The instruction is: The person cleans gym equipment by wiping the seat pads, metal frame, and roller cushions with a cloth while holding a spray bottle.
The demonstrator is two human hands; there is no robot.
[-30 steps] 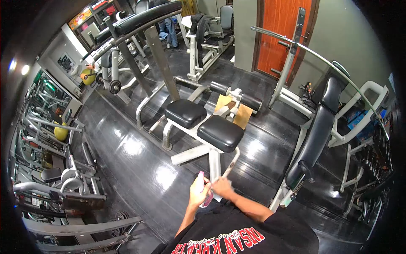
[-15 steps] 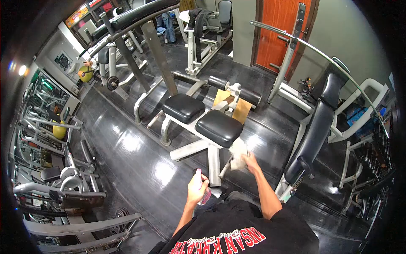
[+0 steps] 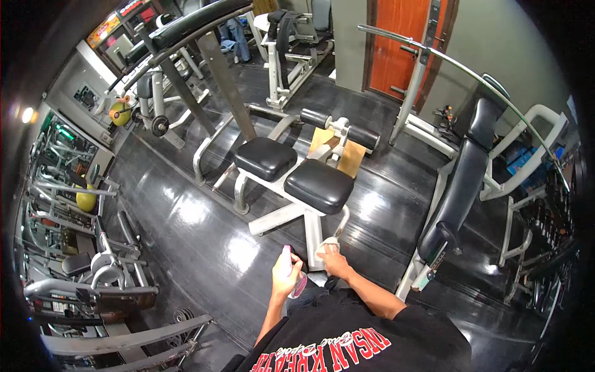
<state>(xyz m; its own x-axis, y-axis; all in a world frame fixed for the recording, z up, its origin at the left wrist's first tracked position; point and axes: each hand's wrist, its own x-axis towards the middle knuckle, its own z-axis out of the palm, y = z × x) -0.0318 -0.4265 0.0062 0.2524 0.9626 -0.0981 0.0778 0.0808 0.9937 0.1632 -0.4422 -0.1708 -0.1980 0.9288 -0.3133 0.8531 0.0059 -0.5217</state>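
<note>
My left hand is closed around a spray bottle, clear and pinkish at its lower end, held upright in front of my shirt. My right hand grips a whitish cloth, pressed against the lower end of a bent metal handle on the exercise machine. Right above it is the machine's near black seat pad, and a second black pad lies beyond that. The white frame leg stands just left of my right hand. The fingers partly hide the cloth.
A padded bench with a long barbell stands to the right. Foam rollers sit at the machine's far end. Other machines and a weight rack line the sides. Far back, a person's jeans show.
My right hand has moved down and left with the cloth, from the seat pad's near corner to the metal handle's lower end. My left hand stays nearly where it was with the bottle.
</note>
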